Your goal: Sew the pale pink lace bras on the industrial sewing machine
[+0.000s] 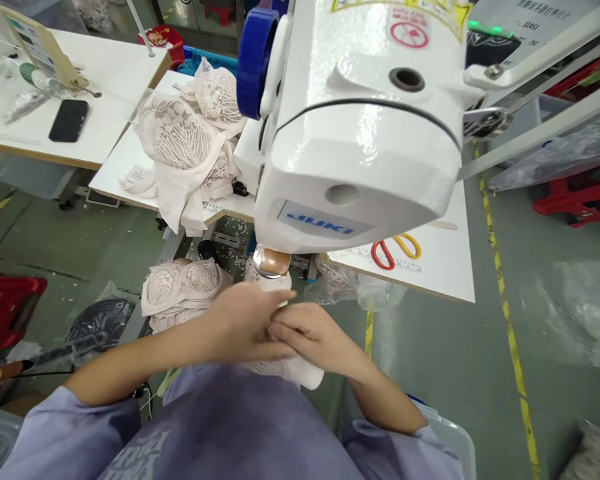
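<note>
A white Juki sewing machine fills the upper middle of the head view. Under its head my left hand and my right hand meet, fingers pressed together on a pale lace garment piece with a white padded edge. The left fingers lie over the right fingertips, close below the machine's metal foot area. Most of the piece is hidden beneath my hands. Purple sleeves cover my upper arms.
A heap of lace bras lies on the white table left of the machine; more bras sit below it. Red and yellow scissors handles lie on the table. A phone rests on the far table. A red stool stands left.
</note>
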Demonstrator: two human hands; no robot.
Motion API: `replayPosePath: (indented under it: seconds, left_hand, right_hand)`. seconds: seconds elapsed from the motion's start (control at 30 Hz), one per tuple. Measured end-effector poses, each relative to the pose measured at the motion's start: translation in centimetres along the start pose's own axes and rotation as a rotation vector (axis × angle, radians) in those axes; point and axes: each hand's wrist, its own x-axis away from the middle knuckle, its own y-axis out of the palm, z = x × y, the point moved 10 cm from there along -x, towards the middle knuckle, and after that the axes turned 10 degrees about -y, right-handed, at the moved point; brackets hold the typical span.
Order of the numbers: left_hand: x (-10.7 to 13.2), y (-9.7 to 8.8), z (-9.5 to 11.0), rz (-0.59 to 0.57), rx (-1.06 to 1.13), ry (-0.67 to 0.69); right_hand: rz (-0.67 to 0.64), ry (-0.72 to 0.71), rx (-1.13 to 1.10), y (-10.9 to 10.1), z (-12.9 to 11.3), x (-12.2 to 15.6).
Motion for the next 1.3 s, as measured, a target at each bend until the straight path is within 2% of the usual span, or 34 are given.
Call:
replayPosePath:
  seconds: [0.03, 0.1, 0.2, 0.3, 0.4, 0.5, 0.63, 0.8, 0.93, 1.03, 1.1, 1.17, 1.23, 1.3]
  left_hand:
    - [-0.4, 0.2, -1.9, -0.049, 0.07, -0.132]
    - [-0.8, -0.6, -5.1, -0.032, 0.222, -0.323]
    - [-1.7, -3.2, -7.9, 0.168, 0.334, -0.411]
    - [-2.6, -4.7, -9.6, 0.341, 0.299, -0.451]
    - [-3.6, -5.5, -10.3, 0.451, 0.276, -0.419]
    - [-4.3, -6.0, -10.4, 0.49, 0.243, -0.381]
    - [-4.7, -6.5, -10.4, 0.492, 0.162, -0.397]
    - [-5.2, -6.2, -10.2, 0.458, 0.133, -0.369]
    - [-5.3, -6.2, -10.5, 0.43, 0.078, -0.372]
    - [-4.5, -6.2, -11.6, 0.451, 0.072, -0.401]
    - [-3.1, -5.9, -12.9, 0.522, 0.086, -0.428]
    - [-1.2, -4.8, -14.3, 0.591, 0.114, -0.421]
    - [0.6, -2.2, -15.3, 0.587, 0.152, -0.382]
    - [1.7, 1.5, -15.8, 0.502, 0.178, -0.343]
  right_hand:
    - [0.035, 0.034, 0.05, -0.5, 0.2, -0.3]
    - [0.161, 0.124, 0.146, -2.5, 1.5, -0.5]
    - [0.341, 0.226, 0.224, -5.4, 4.2, -0.3]
    - [0.408, 0.288, 0.137, -6.4, 7.0, -0.7]
    - [0.433, 0.333, 0.009, -6.7, 8.9, -1.1]
    - [0.485, 0.281, -0.027, -7.5, 9.0, -1.6]
    - [0.533, 0.299, -0.016, -8.4, 9.1, -1.5]
    - [0.572, 0.295, 0.01, -8.8, 8.9, -1.3]
    - [0.531, 0.295, 0.011, -8.2, 9.3, -1.5]
    - [0.512, 0.305, 0.025, -8.0, 9.7, -1.5]
    - [0.51, 0.312, 0.038, -8.0, 10.1, -1.2]
    - [0.517, 0.311, 0.03, -7.9, 10.5, -0.8]
    - [0.529, 0.297, 0.006, -7.7, 10.8, -0.3]
    - [0.546, 0.278, -0.016, -7.5, 11.2, 0.2]
